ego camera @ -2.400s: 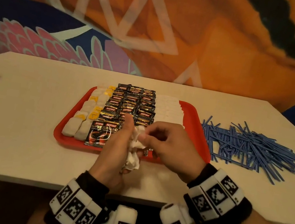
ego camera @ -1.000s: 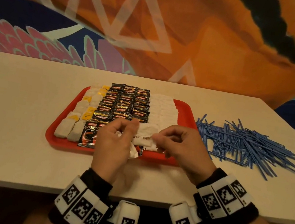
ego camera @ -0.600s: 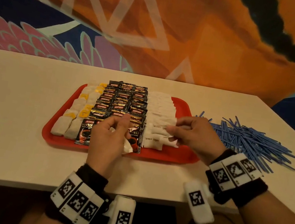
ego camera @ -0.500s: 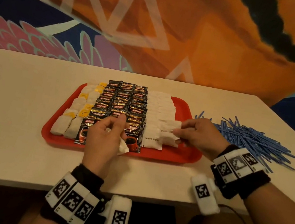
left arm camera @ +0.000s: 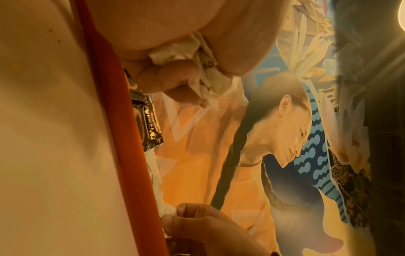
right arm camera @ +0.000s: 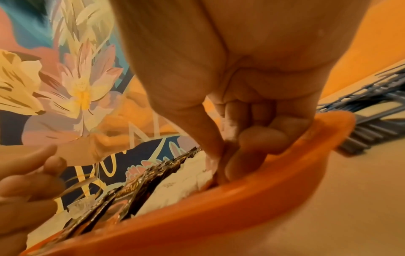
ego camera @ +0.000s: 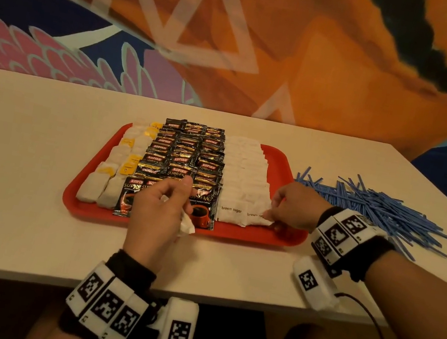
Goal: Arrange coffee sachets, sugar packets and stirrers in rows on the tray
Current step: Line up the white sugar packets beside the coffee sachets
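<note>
Furthest to the left of my left hand (ego camera: 160,212), on the red tray (ego camera: 284,240), run two columns of white sachets with yellow tags (ego camera: 116,169), reaching from the tray's near edge to its far edge. Just ahead of that hand and partly hidden beneath it lie the black Kopiko coffee sachets (ego camera: 188,160), in three overlapping columns. My left hand hovers over the tray's near rim, its fingers curled around a crumpled bunch of white sugar packets (left arm camera: 205,81), thumb pressed against the forefinger; one corner of the bunch pokes out below my palm.

Between my two hands the white brown sugar packets (ego camera: 240,178) fill two columns, with the nearest one in the left column lying flat and its print readable. My right hand (ego camera: 294,206) is down on the tray at the near end of the right column, thumb and forefinger pinched on the nearest brown sugar packet (ego camera: 257,218), which lies against the tray floor; the other fingers are folded in over the tray's near right corner.

To the right of that hand, off the tray on the pale bench (ego camera: 22,180), the blue stirrers (ego camera: 381,210) lie in a loose crisscrossed heap.
</note>
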`<state>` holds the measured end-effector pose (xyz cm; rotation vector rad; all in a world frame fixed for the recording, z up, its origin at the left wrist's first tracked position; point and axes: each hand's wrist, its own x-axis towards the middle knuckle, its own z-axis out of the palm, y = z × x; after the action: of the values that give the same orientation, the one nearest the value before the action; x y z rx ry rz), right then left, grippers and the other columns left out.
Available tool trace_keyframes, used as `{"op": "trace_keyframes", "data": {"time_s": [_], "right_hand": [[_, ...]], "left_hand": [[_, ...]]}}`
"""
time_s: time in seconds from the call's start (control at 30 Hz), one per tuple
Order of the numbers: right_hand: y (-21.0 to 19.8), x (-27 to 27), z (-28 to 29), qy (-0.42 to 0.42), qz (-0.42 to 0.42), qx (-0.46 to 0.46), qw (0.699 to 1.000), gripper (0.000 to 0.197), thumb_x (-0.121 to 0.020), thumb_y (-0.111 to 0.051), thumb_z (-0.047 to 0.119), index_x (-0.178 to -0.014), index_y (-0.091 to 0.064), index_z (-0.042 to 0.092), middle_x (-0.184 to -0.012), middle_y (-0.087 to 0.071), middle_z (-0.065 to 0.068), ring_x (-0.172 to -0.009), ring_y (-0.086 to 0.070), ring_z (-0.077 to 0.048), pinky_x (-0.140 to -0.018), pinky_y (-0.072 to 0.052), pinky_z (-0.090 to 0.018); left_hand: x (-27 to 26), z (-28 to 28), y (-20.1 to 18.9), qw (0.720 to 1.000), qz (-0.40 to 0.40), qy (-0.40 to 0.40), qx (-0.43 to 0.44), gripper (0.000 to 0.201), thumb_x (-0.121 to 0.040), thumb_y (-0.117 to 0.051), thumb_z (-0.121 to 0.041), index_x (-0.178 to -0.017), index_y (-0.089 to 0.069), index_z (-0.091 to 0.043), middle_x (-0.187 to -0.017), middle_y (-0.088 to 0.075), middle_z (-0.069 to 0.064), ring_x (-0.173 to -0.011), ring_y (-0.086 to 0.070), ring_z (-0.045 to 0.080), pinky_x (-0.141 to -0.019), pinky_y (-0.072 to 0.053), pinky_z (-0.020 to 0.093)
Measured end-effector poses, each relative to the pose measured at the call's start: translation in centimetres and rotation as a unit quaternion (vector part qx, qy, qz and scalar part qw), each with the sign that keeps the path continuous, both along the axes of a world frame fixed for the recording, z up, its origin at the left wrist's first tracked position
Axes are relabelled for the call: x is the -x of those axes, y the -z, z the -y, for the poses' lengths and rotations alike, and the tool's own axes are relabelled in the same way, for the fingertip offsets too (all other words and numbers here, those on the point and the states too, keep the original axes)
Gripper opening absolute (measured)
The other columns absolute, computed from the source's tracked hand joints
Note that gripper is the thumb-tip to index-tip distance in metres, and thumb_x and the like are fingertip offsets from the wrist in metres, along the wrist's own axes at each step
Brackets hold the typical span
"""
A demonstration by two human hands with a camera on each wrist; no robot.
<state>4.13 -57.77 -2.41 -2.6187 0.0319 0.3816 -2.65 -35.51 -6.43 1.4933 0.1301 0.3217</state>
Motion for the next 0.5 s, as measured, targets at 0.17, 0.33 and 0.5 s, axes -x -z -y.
{"op": "trace_keyframes", "data": {"time_s": [0.17,0.33,0.5], "right_hand": [[-0.2,0.3,-0.2,-0.009,0.008,0.071,0.997,0.026,-0.085,-0.075,0.031,-0.097,-0.063,0.01,-0.091,-0.071,-0.005,-0.079,-0.064,-0.016,-0.072,-0.051,-0.028],[-0.5,0.5,-0.5,-0.044,0.133,0.047,0.989,0.029,-0.078,-0.081,0.029,-0.089,-0.055,0.02,-0.083,-0.057,0.004,-0.073,-0.054,-0.013,-0.061,-0.041,-0.025],[-0.1,0.7,-1.6,-0.152,0.092,0.071,0.982,0.019,-0.084,-0.076,0.017,-0.098,-0.068,0.027,-0.087,-0.054,0.015,-0.084,-0.054,-0.005,-0.062,-0.037,-0.015]], "left_hand": [[0.1,-0.1,0.0,1.0,-0.004,0.002,-0.003,0.03,-0.097,-0.058,-0.036,-0.08,-0.068,-0.013,-0.052,-0.054,-0.009,-0.044,-0.047,0.004,-0.045,-0.038,0.026],[0.2,-0.1,0.0,1.0,-0.017,0.003,-0.003,0.033,-0.097,-0.057,-0.037,-0.081,-0.067,-0.01,-0.052,-0.055,-0.008,-0.041,-0.047,0.005,-0.04,-0.037,0.022],[0.3,0.2,-0.1,1.0,-0.018,0.015,0.02,0.033,-0.097,-0.055,-0.038,-0.079,-0.066,-0.013,-0.053,-0.055,-0.006,-0.041,-0.046,0.007,-0.039,-0.035,0.023]]}}
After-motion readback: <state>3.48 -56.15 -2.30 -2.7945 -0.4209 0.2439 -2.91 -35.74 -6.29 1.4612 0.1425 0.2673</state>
